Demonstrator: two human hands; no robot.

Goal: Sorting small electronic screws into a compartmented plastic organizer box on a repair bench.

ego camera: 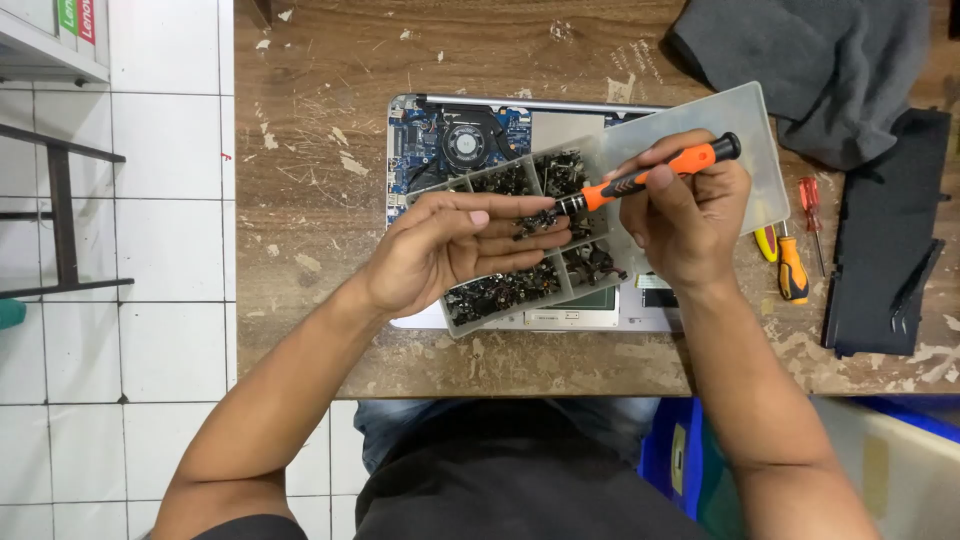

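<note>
Left hand (450, 245): palm up, fingers loosely extended, open and gripping nothing firmly; a few small dark screws (537, 222) lie at its fingertips. It hovers over the clear plastic compartment box (520, 245).

Right hand (685, 215): closed around an orange-and-black screwdriver (650, 173), handle end up and to the right past the knuckles, tip pointing left toward the left hand's fingertips, at or just beside the screws there.

Compartment box: beneath both hands, tilted; several cells filled with dark screws and small parts. Its translucent lid (750, 140) lies open behind the right hand.

Opened laptop (450, 140): under the box, blue circuit board and round black fan showing beyond the left hand's fingers.

Wooden table (310, 180): worn, scratched surface under everything.

Right of the right hand: yellow-and-orange screwdriver (792, 270) just beside the wrist; small red screwdriver (810, 200) near it; black flat panel (885, 235) farther right with black tweezers (915, 290) resting on it.

Grey cloth (810, 65): crumpled, beyond the right hand, at the table's far corner.

Boxes (75, 20): far beyond the left hand, upper corner on a shelf; narrow upright labels, one green, one red.

Blue crate (670, 450): below the right forearm, off the table edge.
</note>
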